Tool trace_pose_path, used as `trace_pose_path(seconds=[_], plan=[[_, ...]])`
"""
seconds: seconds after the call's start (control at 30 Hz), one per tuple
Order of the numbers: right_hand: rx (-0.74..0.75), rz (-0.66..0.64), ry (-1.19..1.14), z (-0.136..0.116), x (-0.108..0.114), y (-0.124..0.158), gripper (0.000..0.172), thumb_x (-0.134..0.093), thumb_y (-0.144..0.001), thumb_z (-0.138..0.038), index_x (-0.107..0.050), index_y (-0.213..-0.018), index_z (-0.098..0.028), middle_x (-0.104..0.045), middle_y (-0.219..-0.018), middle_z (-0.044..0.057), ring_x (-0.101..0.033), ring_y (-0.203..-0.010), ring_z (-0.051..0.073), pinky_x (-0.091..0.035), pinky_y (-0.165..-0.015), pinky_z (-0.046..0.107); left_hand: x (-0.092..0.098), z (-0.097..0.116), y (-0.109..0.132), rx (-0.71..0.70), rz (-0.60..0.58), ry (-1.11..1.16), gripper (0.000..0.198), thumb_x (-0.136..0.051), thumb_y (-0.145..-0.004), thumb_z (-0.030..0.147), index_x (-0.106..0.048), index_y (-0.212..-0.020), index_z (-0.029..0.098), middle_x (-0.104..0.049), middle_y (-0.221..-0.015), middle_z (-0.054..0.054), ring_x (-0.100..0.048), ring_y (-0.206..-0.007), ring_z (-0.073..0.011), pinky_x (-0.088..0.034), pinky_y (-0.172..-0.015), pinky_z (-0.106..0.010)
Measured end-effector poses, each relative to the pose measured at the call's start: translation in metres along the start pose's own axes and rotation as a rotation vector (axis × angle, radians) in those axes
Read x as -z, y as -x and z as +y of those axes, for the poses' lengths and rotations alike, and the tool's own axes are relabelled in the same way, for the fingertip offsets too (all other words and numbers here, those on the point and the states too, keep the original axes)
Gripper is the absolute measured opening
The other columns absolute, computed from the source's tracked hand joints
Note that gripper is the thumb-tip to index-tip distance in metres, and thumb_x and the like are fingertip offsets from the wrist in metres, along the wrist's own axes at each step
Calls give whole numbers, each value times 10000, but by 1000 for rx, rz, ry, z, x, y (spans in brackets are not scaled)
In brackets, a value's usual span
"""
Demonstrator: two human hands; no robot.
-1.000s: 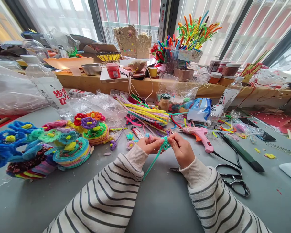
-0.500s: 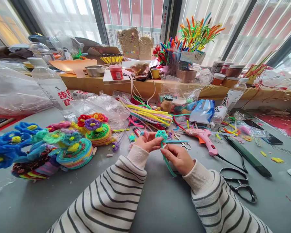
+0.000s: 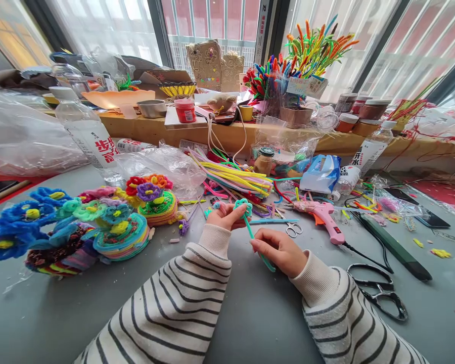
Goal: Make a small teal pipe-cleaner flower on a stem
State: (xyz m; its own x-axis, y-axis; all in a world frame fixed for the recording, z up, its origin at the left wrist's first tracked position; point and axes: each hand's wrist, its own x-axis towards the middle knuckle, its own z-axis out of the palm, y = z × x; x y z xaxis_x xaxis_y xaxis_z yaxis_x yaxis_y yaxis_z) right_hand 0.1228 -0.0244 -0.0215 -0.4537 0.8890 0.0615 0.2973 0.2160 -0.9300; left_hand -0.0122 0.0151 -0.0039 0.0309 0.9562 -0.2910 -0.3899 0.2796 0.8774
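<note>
My left hand [image 3: 227, 216] pinches a small turquoise pipe-cleaner flower [image 3: 242, 206] with looped petals between thumb and fingers. From the flower a straight turquoise pipe-cleaner stem [image 3: 249, 230] runs down to the right. My right hand [image 3: 276, 250] is closed on the lower part of this stem, thumb against the fingers, with the tail end poking out below. Both hands are above the grey table. Behind them lie another blue pipe cleaner [image 3: 275, 221] and small silver scissors [image 3: 293, 230].
Finished pipe-cleaner flowers [image 3: 34, 215] on round striped bases crowd the left. A pink glue gun [image 3: 322, 217], a dark green bar [image 3: 400, 250] and black-handled scissors [image 3: 381, 290] lie on the right. Loose pipe cleaners [image 3: 238, 177] and a water bottle [image 3: 85, 131] stand farther back.
My left hand has shifted left with the flower, away from my right hand. More straight stem shows between the hands. The whole view has moved slightly.
</note>
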Motion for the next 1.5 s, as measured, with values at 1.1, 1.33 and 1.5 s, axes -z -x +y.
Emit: trace_pose_path(seconds=[1.1, 1.33, 1.5], plan=[[-146, -26, -341, 1, -8, -3, 337, -428, -732, -434, -518, -595, -139, -436, -437, -46, -333, -357, 33, -246, -364, 174, -3, -2, -1, -56, -8, 32, 303, -729, -371, 244, -525, -562, 128, -589, -500, 24, -558, -479, -104, -465, -503, -231], [-151, 40, -296, 3, -5, -4, 361, -426, -724, -457, -529, -588, -139, -435, -429, -48, -330, -343, 31, -243, -358, 178, -3, -5, 1, -28, -115, -32, 306, -722, -397, 256, -578, -629, 116, -591, -526, 9, -558, -512, -97, -456, -509, -210], [-155, 81, -262, 3, -3, -4, 362, -435, -714, -469, -540, -595, -143, -432, -430, -49, -326, -348, 35, -257, -361, 182, -5, -7, 3, -65, -140, -127, 265, -717, -406, 267, -592, -575, 106, -581, -520, 6, -541, -516, -91, -463, -527, -214]])
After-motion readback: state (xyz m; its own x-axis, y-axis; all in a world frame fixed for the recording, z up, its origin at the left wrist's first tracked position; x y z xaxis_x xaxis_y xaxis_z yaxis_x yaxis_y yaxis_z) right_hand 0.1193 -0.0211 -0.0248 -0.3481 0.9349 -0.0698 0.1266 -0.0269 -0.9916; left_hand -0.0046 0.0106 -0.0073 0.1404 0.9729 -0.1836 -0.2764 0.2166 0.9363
